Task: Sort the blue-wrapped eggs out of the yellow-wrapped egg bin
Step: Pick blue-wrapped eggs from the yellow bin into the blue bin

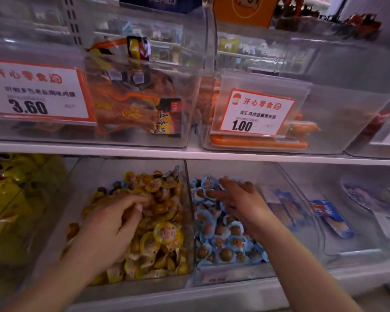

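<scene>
Blue-wrapped eggs beneath right fingers.

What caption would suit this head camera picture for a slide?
Left hand digs in the yellow-wrapped egg bin while the right hand reaches over the blue-wrapped eggs in the neighbouring bin.

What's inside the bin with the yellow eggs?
The yellow-wrapped egg bin holds yellow-wrapped eggs and some blue-wrapped eggs at the back. The left hand hides what lies beneath.
</scene>
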